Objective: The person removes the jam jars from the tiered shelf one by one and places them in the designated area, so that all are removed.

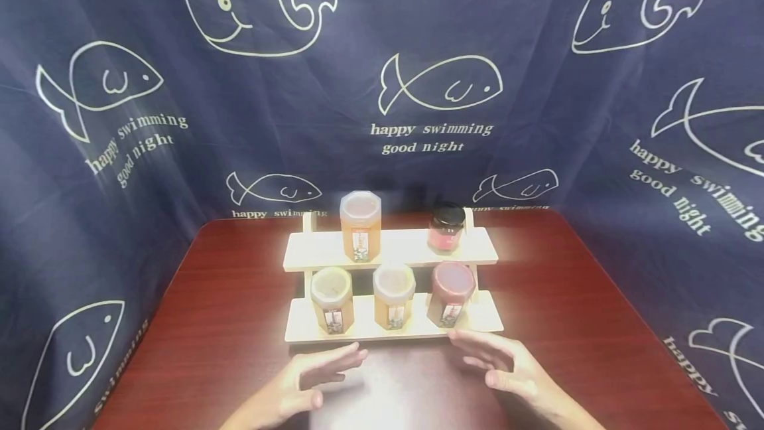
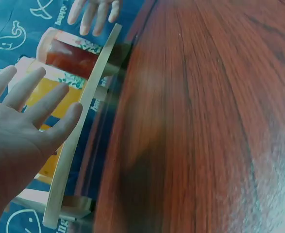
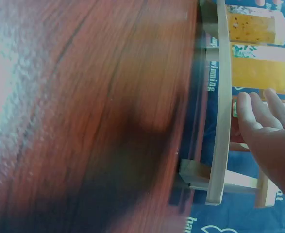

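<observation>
My left hand [image 1: 310, 380] hovers over the table in front of the rack's left side, fingers extended and holding nothing. Opposite it, my right hand [image 1: 507, 363] has its fingers straight and slightly spread, near the front right of the rack. A two-tier pale wooden rack [image 1: 364, 336] carries several jars. On the lower tier stand a yellow jar [image 1: 333, 300], another yellow jar [image 1: 394, 297] and a dark red jar [image 1: 451, 294]. The upper tier bears a taller amber jar [image 1: 361, 227] and a black-lidded jar with a pink label [image 1: 445, 227].
The reddish-brown wooden table [image 1: 227, 310] extends to both sides of the rack. A dark blue curtain [image 1: 358, 85] with white fish and whale drawings hangs behind and at both sides. Bright glare lies on the table between the hands.
</observation>
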Demonstrator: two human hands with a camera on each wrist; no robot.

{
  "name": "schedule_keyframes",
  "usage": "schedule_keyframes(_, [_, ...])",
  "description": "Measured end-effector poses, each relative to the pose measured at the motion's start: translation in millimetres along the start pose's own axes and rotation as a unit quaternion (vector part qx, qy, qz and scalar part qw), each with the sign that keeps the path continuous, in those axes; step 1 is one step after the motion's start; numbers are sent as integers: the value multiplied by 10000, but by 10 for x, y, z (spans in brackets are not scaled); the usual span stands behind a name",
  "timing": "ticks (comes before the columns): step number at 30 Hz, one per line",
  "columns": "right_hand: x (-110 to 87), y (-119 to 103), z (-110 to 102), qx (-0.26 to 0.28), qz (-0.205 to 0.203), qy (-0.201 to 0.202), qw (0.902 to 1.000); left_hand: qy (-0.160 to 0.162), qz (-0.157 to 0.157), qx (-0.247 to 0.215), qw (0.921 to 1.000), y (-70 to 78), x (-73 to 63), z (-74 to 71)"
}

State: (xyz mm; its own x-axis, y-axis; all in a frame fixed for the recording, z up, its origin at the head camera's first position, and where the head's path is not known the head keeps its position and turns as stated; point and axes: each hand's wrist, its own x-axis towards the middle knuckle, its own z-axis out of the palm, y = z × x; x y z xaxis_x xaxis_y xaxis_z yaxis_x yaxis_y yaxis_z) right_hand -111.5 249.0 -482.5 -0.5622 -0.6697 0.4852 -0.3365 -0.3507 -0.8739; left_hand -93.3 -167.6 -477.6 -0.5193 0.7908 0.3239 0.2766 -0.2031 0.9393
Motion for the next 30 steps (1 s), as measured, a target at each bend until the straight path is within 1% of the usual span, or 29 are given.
schedule_keyframes(5, [-25, -17, -27, -183, 93, 97, 9997, -38, -59, 707, 9975, -5, -82, -86])
schedule_keyframes(7, [-28, -28, -52, -247, 94, 143, 9995, -24, 52, 1082, 9941, -8, -122, -127])
schedule_keyframes(10, [-43, -54, -104, -246, 81, 208, 9994, 53, -30, 1252, 9921, 4, -204, -197])
schedule_keyframes(12, [-55, -77, -136, -194, 84, 248, 9995, 134, -19, 1448, 9894, 16, -268, -253])
schedule_keyframes(15, [-89, -117, -186, -185, 97, 316, 9993, 253, -77, 1612, 9866, 53, -369, -347])
schedule_keyframes(17, [-119, -145, -231, -237, 111, 384, 9989, 404, -71, 1715, 9843, 91, -444, -397])
schedule_keyframes(20, [-183, -197, -334, -325, 79, 510, 9981, 691, -99, 1660, 9837, 152, -544, -461])
schedule_keyframes(21, [-212, -219, -375, -274, 68, 563, 9980, 805, -88, 1681, 9824, 171, -575, -478])
schedule_keyframes(24, [-313, -274, -510, -176, -140, 634, 9977, 1066, -70, 1716, 9794, 207, -661, -511])
schedule_keyframes(27, [-398, -325, -619, -162, -312, 706, 9969, 1286, -230, 1643, 9777, 214, -723, -551])
schedule_keyframes(28, [-399, -339, -642, -245, -333, 747, 9963, 1425, -325, 1710, 9744, 214, -729, -569])
schedule_keyframes(29, [-386, -353, -657, -351, -287, 842, 9954, 1613, -436, 1882, 9678, 212, -723, -585])
schedule_keyframes(30, [-361, -362, -658, -573, -164, 986, 9933, 1815, -519, 2084, 9596, 203, -705, -608])
